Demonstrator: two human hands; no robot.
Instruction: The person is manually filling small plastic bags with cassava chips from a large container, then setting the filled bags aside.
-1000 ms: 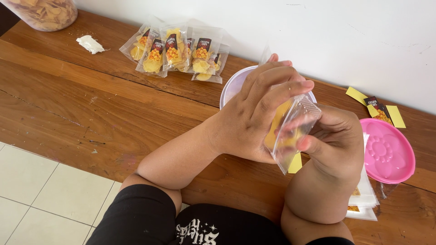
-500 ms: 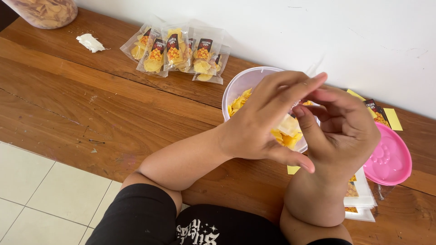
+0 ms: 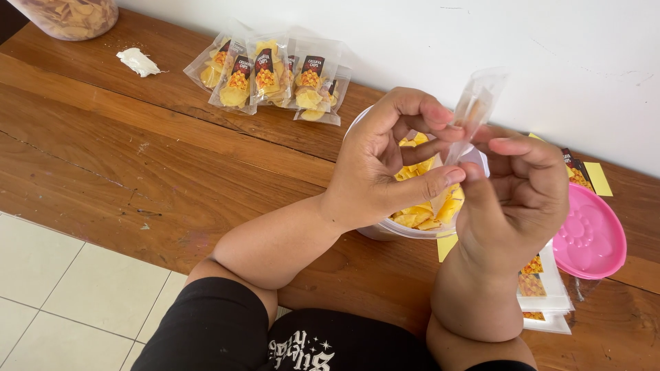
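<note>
Clear plastic bag [image 3: 474,110] pinched upright between left hand [image 3: 385,172] and right hand [image 3: 515,199] grips.

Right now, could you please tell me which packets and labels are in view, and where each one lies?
Filled chip packets: far table edge, clear, yellow chips, dark labels.
Empty clear bag: pinched between left hand and right hand.
Label cards: by wall, yellow and dark.
Stacked bags: under right wrist.

Tub of chips [image 3: 419,218] under both hands; packets [image 3: 275,79] behind-left; lid [image 3: 590,232] right
</note>
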